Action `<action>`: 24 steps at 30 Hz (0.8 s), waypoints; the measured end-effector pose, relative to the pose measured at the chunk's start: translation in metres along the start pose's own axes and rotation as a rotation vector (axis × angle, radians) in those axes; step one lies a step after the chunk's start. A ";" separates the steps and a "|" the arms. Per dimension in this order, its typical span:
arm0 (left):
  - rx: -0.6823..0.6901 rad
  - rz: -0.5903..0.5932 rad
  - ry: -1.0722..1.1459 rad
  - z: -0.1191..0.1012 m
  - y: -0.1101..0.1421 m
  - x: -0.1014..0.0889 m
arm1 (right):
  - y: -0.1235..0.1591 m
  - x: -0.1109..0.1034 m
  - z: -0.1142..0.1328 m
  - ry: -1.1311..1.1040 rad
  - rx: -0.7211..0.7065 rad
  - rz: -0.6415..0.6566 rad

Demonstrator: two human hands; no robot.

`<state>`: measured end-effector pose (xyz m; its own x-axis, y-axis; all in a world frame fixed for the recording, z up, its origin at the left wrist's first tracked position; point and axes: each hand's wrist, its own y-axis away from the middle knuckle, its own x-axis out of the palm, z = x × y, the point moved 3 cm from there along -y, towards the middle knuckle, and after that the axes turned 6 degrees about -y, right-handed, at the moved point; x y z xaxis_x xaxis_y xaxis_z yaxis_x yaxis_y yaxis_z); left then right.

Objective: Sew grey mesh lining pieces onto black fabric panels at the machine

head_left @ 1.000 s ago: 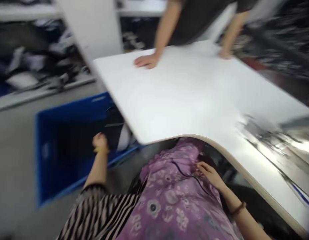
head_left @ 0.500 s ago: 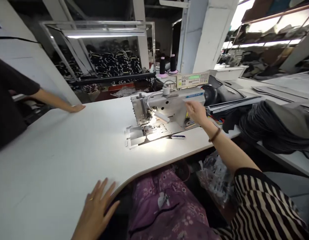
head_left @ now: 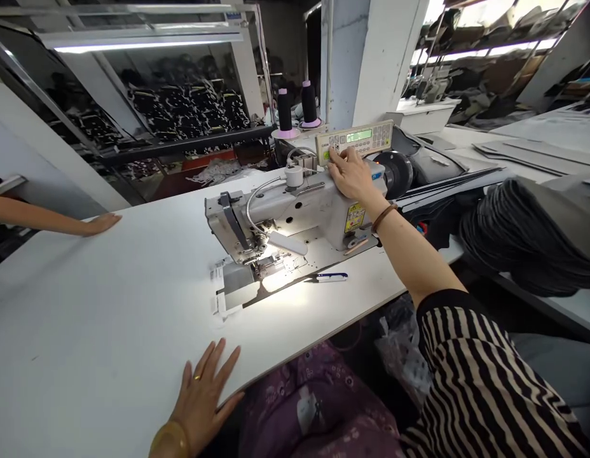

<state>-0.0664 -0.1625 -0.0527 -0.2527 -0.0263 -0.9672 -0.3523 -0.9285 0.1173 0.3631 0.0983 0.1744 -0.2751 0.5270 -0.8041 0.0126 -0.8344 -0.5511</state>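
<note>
My left hand (head_left: 205, 389) lies flat with fingers spread on the white table (head_left: 133, 324), near its front edge. My right hand (head_left: 353, 175) reaches over the sewing machine (head_left: 318, 207), its index finger stretched to the left buttons of the control panel (head_left: 366, 135). It holds nothing; whether the fingertip presses a button I cannot tell. The machine's lamp lights the needle area, where no cloth shows. Thread snips (head_left: 330, 278) with a blue and white handle lie in front of the machine bed.
Two black thread cones (head_left: 285, 111) stand behind the machine. A stack of dark grey cut pieces (head_left: 519, 238) sits at the right. Another person's hand (head_left: 103, 223) rests on the table's far left edge. A plastic bag (head_left: 404, 350) hangs below the table.
My right hand has moved from in front of the machine arm up to the control panel. My left hand stays on the table. The view has shifted closer and to the right.
</note>
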 end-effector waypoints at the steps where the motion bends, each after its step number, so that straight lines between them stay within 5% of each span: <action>1: -0.002 -0.009 -0.005 -0.001 0.001 0.000 | 0.000 0.000 -0.001 -0.005 0.002 0.007; 13: 0.019 -0.078 0.012 0.003 -0.001 0.012 | -0.011 0.010 -0.014 -0.016 0.037 -0.058; 17: 0.009 -0.005 0.058 0.002 -0.004 0.005 | -0.010 0.009 -0.014 -0.069 0.009 -0.078; 20: 0.005 0.036 0.075 0.004 -0.007 -0.001 | 0.021 -0.004 -0.013 -0.138 -0.041 -0.131; 24: 0.021 0.011 0.035 0.003 -0.004 -0.006 | 0.122 -0.063 -0.035 -0.126 -0.096 -0.192</action>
<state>-0.0657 -0.1577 -0.0466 -0.2253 -0.0501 -0.9730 -0.3688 -0.9200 0.1328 0.4154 -0.0304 0.1499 -0.3991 0.6450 -0.6517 0.0382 -0.6984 -0.7147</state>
